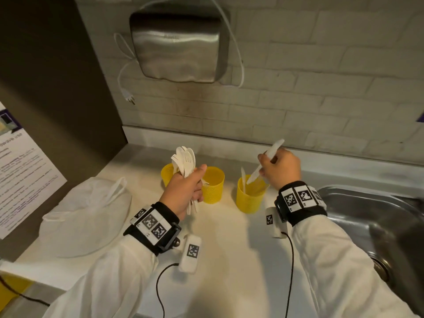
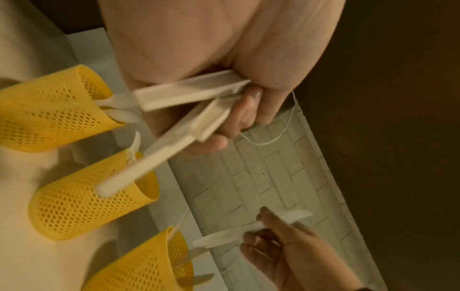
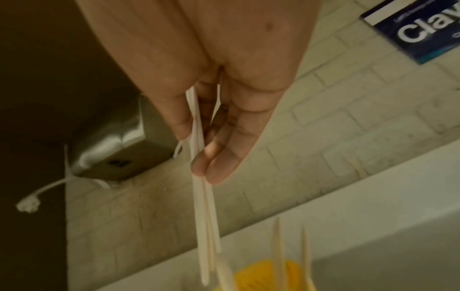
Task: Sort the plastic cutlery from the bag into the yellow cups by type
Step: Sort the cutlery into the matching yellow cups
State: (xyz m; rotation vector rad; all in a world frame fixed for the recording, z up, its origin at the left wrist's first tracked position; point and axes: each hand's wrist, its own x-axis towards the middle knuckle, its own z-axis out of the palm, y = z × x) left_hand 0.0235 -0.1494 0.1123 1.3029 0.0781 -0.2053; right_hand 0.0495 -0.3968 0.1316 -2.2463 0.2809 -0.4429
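Three yellow mesh cups stand in a row on the counter: the left cup (image 1: pixel 167 173), the middle cup (image 1: pixel 213 185) and the right cup (image 1: pixel 250 196). My left hand (image 1: pixel 197 182) grips a bundle of white plastic cutlery (image 1: pixel 185 160), heads fanned upward, in front of the left and middle cups. Its handles (image 2: pixel 189 94) stick out below the fist. My right hand (image 1: pixel 266 165) pinches a white plastic knife (image 1: pixel 268 159) slanted down over the right cup, which holds other knives (image 3: pixel 277 254). The white bag (image 1: pixel 87 214) lies at the left.
A steel sink (image 1: pixel 378 226) sits close to the right of the cups. A metal hand dryer (image 1: pixel 179 47) with a dangling cord hangs on the tiled wall behind. A dark cabinet wall with a poster (image 1: pixel 20 171) bounds the left side.
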